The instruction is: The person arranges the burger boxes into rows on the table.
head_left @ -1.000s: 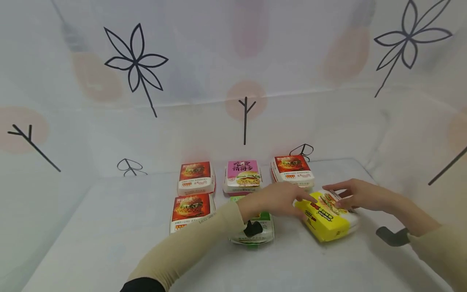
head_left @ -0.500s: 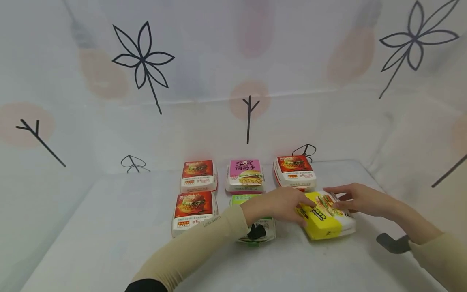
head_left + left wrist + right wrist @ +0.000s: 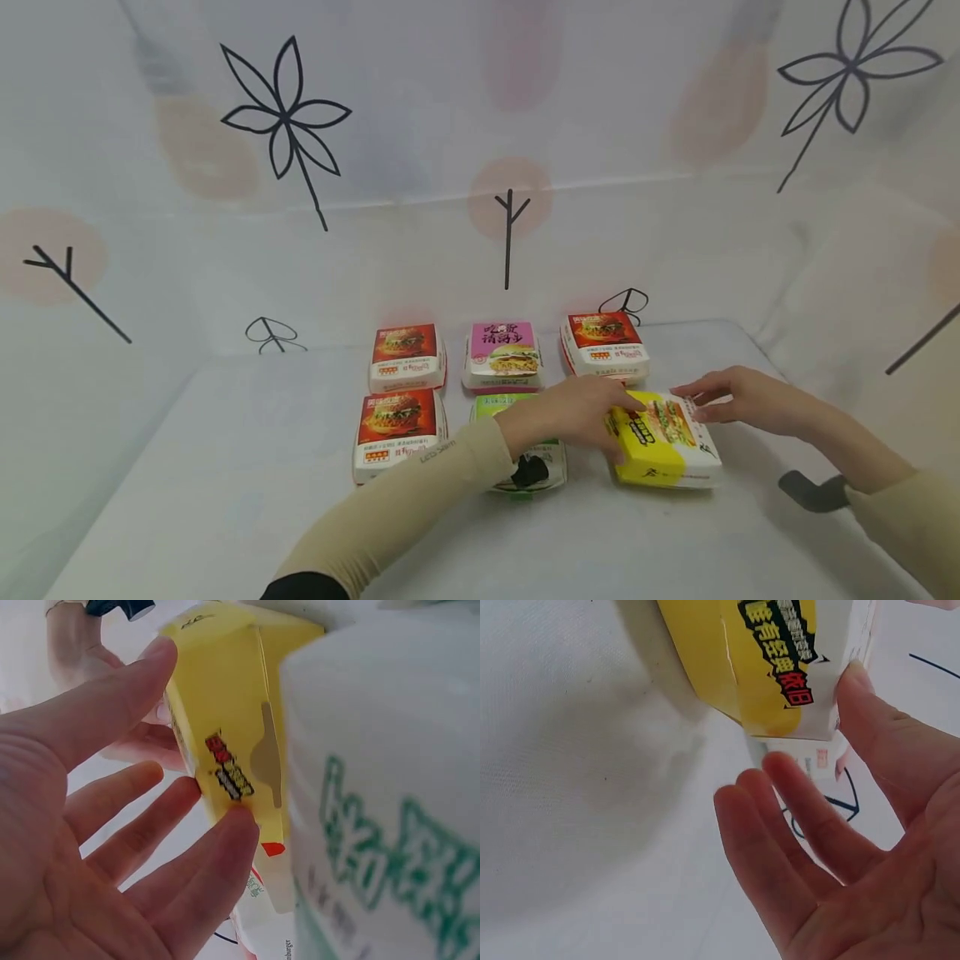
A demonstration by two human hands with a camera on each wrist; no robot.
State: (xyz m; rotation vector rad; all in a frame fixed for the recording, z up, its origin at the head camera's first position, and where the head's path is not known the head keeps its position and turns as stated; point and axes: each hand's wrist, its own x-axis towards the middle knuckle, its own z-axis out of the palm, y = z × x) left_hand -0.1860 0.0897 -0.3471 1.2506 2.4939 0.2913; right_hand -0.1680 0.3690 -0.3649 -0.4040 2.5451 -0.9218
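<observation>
A yellow-and-white burger box [image 3: 663,442] lies at the right end of the front row, next to a green-and-white burger box [image 3: 551,475]. At its left side is my left hand [image 3: 573,417], fingers spread; in the left wrist view the fingertips [image 3: 238,821] are against or very near the yellow wall [image 3: 225,690]. My right hand [image 3: 750,400] is at the box's far right corner. In the right wrist view its thumb [image 3: 862,690] touches the white edge, while the other fingers [image 3: 742,817] stand apart from the box. My left forearm partly hides the green box.
Behind stands a row with a red-and-white box [image 3: 407,358], a pink-topped box [image 3: 502,358] and another red-and-white box [image 3: 604,346]. A further red-and-white box [image 3: 397,425] is at front left. White cloth [image 3: 225,467] covers the table, and a patterned cloth [image 3: 405,267] hangs behind.
The yellow box has turned straighter and shifted slightly left and back, closer to the other boxes. Both hands have stayed beside it, and the right fingers have drawn off its top.
</observation>
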